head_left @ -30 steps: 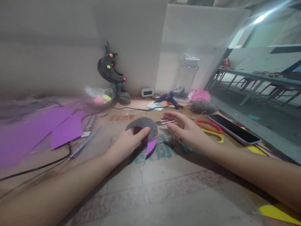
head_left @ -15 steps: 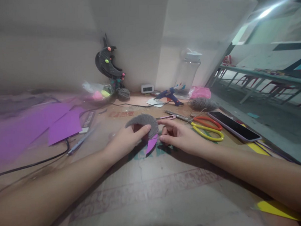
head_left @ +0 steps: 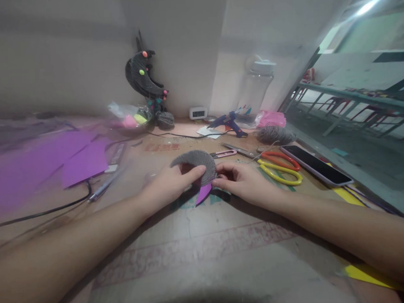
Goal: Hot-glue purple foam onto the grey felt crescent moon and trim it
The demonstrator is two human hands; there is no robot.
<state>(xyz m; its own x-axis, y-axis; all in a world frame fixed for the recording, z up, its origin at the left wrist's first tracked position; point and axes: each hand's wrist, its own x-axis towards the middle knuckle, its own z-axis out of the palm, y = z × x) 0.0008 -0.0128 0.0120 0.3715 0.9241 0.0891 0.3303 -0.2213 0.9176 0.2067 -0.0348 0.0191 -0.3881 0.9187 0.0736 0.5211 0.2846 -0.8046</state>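
My left fingers (head_left: 196, 172) pinch the crescent (head_left: 208, 162), yarn-wrapped except its bare purple tip (head_left: 203, 194); my right fingers (head_left: 223, 183), at its edge: grip unclear.

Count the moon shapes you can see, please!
2: a grey-and-purple moon in the left hand, and a dark moon standing up at the back, near the wall. Others could be hidden.

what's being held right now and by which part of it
The left hand holds the gray yarn-wrapped crescent by its inner side, thumb on top. The right hand is at its outer edge; whether it grips anything cannot be told.
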